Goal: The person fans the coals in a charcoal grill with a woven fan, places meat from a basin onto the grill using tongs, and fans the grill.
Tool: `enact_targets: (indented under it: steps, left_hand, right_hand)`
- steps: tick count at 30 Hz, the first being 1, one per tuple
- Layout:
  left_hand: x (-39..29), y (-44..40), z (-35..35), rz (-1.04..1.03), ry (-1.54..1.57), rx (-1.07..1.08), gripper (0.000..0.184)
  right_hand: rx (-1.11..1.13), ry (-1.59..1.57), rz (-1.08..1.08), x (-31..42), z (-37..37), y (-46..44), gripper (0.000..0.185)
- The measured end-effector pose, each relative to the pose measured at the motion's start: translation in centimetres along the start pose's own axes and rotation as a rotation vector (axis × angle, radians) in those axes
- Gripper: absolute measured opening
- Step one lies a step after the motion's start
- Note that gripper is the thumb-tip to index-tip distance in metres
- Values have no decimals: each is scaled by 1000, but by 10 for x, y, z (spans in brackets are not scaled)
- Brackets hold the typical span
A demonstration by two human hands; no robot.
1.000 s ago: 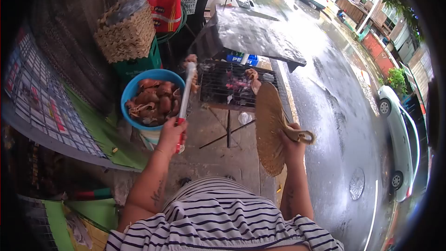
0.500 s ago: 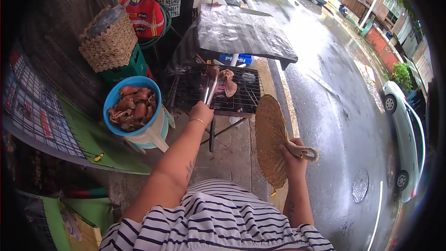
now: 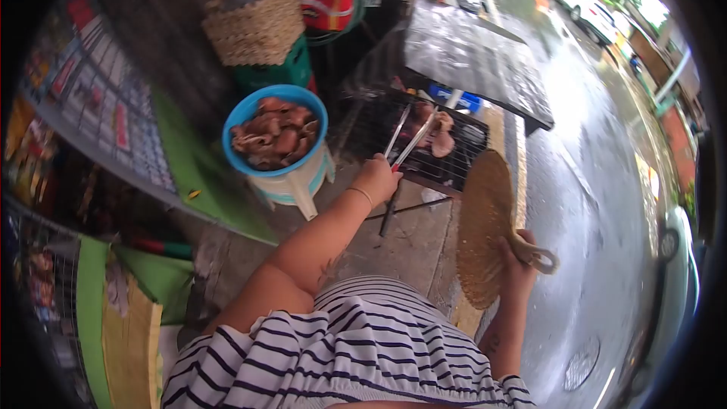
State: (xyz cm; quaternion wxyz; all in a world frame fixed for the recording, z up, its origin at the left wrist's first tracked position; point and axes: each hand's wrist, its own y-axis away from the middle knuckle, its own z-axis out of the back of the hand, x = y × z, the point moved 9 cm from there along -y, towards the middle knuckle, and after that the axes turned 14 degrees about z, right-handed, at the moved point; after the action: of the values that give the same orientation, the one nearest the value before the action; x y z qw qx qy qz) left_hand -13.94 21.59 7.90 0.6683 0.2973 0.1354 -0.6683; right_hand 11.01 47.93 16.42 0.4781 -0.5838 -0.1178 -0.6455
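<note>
My left hand point(image 3: 375, 176) is closed around metal tongs point(image 3: 414, 141), reaching over the charcoal grill point(image 3: 471, 133). The tongs' two arms are spread, their tips by the pieces of meat point(image 3: 441, 142) on the wire rack. Whether the tips touch the meat, I cannot tell. In my right hand point(image 3: 518, 263) is a round woven hand fan point(image 3: 483, 220), gripped by its looped handle and held upright at the grill's near right corner. Left of the grill, a blue basin point(image 3: 229, 144) holds many slices of raw meat point(image 3: 276, 135).
The basin rests on a pale plastic stool point(image 3: 280, 191). A dark sheet-metal cover point(image 3: 473, 49) stands behind the grill, near a blue Pepsi crate point(image 3: 463, 100). A woven basket point(image 3: 254, 26) sits on a green crate point(image 3: 276, 72). The wet road point(image 3: 575, 182) lies to the right.
The view has turned left, shifting the scene to the right. The tongs' arms, close together before, are now apart. My right hand still holds the fan upright.
</note>
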Motion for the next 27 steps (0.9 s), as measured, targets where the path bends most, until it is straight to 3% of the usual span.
enact_targets:
  steps: [2,6,9,12,15,18,22,27]
  left_hand:
    - [19,9,28,-3,30,-42,43]
    - [103,18,84,15,117,-239,41]
    - [183,31,122,162,12,-331,41]
    - [251,34,145,296,-148,-270,43]
    - [286,14,150,193,-108,-266,40]
    - [309,-7,129,592,526,187,37]
    - [311,-31,140,664,768,477,31]
    - [319,-62,140,744,1005,578,30]
  right_hand:
    - [-37,79,141,12,-6,-11,21]
    - [-69,85,82,37,-62,-30,20]
    - [353,-40,327,108,-145,-26,25]
    - [362,-85,234,119,-179,-23,26]
    - [156,94,251,105,-176,-32,23]
    - [49,-29,127,98,-174,-25,19]
    - [-21,-153,12,89,-177,0,24]
    - [-53,-94,-53,89,-171,27,26]
